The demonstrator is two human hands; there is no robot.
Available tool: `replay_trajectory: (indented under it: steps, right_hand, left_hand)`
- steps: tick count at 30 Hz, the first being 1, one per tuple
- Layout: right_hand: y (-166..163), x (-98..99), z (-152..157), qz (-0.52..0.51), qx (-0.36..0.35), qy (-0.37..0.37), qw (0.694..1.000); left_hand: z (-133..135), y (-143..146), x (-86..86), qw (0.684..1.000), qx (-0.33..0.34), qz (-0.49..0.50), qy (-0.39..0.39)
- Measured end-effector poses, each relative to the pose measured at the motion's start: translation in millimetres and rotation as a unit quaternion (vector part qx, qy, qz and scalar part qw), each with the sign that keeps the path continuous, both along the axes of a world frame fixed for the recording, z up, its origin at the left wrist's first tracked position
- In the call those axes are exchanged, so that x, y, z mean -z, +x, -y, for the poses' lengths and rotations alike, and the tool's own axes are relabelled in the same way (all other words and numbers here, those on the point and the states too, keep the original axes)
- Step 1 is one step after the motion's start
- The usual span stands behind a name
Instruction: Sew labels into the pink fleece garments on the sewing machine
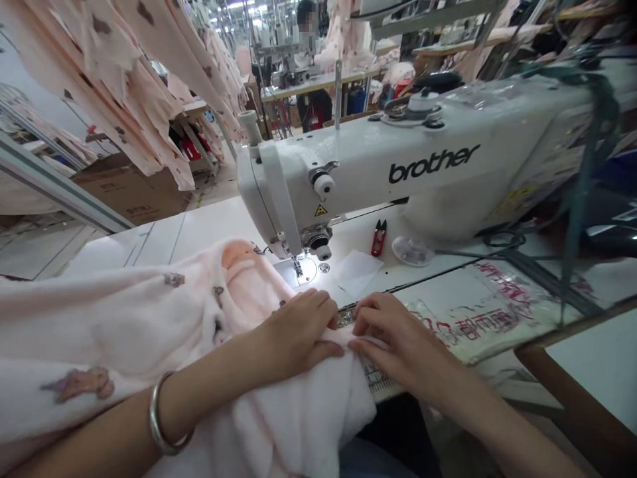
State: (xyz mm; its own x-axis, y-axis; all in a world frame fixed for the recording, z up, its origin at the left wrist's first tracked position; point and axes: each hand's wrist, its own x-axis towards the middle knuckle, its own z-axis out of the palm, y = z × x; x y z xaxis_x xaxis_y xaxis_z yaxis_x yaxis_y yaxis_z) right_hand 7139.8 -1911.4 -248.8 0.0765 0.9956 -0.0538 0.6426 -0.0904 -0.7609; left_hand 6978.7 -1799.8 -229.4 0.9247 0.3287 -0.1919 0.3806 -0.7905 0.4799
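Note:
Soft pink fleece fabric (134, 325) with small printed animals spreads over the left of the sewing table and hangs off its front edge. My left hand (298, 328), below a silver bangle, pinches the fabric's edge between thumb and fingers. Close beside it, my right hand (393, 338) pinches the same edge with thumb and forefinger. Both hands are in front of the white sewing machine (358, 166), to the right of its presser foot (298, 267). Part of the fabric lies near the needle plate; whether it is under the foot I cannot tell.
Red thread snips (379, 238), a clear round dish (413, 250) and a white scrap (359, 271) lie on the table under the machine arm. Pink garments (129, 73) hang at upper left above a cardboard box (134, 189). A person (314, 66) is in the background.

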Motion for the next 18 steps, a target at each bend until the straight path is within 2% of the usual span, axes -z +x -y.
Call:
replay_trajectory:
  steps: [3, 6, 10, 14, 18]
  right_hand:
    - [5.8, -12.0, -11.6, -0.077, -0.03, -0.089, 0.993]
    - [9.1, -17.9, -21.4, -0.151, -0.047, -0.138, 0.978]
    - [7.4, -14.0, -28.6, -0.206, -0.043, -0.15, 0.966]
    - [2.0, -7.7, -30.4, -0.174, -0.02, -0.129, 0.976]
    - [1.4, -10.7, -30.4, -0.168, -0.004, -0.126, 0.978]
  left_hand:
    - [-11.2, -11.7, -7.3, 0.993, -0.042, -0.006, -0.111]
    - [-16.0, -18.6, -14.7, 0.982, -0.062, -0.01, -0.178]
    - [-15.8, -20.2, -18.3, 0.969, -0.096, -0.055, -0.221]
    - [-13.0, -18.4, -17.8, 0.947, -0.158, -0.082, -0.266]
    - [-9.3, -14.6, -18.5, 0.946, -0.194, -0.069, -0.25]
